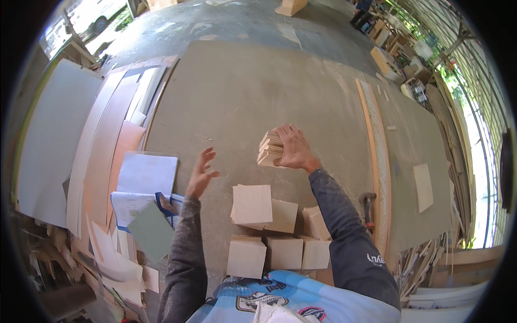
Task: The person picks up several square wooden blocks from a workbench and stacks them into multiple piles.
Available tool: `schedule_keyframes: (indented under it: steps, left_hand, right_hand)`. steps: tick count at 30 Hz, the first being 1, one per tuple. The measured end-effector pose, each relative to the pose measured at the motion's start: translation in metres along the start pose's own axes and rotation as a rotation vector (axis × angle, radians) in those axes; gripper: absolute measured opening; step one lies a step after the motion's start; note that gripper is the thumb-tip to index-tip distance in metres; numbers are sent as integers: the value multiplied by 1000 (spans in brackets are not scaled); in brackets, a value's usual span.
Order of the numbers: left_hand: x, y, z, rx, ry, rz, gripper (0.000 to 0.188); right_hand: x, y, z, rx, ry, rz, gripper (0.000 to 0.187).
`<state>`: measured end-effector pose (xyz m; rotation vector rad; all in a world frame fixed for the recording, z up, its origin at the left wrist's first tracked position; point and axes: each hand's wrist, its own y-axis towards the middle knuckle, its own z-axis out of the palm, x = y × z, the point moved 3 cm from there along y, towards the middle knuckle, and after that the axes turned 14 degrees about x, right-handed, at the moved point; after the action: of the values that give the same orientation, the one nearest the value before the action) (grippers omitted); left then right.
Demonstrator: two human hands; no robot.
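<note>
My right hand (295, 148) grips a stack of thin wooden squares (269, 151) from its right side, fingers over the far side and thumb near. The stack's layered edges show on its left; whether it rests on the table or is lifted I cannot tell. To the left, my left hand (201, 173) is held over the table with its fingers apart and nothing in them. Closer to my body, several more stacks of wooden squares stand in two rows, among them a front-left stack (246, 257) and a back-left stack (252, 205).
The large board tabletop (231, 97) spreads ahead. An open notebook (145, 172) and a grey-green square (151, 231) lie at the left beside long sheets (102, 118). On the right are a long wooden strip (375, 161), a hammer-like tool (368, 210) and a loose thin panel (423, 187).
</note>
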<state>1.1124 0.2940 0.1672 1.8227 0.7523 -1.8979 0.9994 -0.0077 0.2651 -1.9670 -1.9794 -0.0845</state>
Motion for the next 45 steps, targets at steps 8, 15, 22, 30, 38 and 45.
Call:
schedule_keyframes:
  steps: [8, 15, 22, 30, 38, 45]
  left_hand:
    - [-11, -82, 38, -195, -377, 152, 71]
    - [34, -220, 28, -590, -499, 192, 57]
    - [46, -312, 38, -791, -577, 176, 50]
    - [23, -265, 74, -581, -535, 231, 44]
    - [3, -218, 75, -419, -529, 107, 41]
    - [6, -117, 70, -112, -478, -58, 68]
  right_hand:
    - [-35, -21, 86, 101, -127, 175, 87]
    - [-42, -61, 51, -343, 375, 183, 84]
    - [-65, -77, 114, -284, 450, 338, 88]
    - [-61, -95, 64, -274, 803, 232, 87]
    - [28, -207, 44, -320, 1557, 391, 79]
    - [54, -203, 107, -380, 1535, 466, 58]
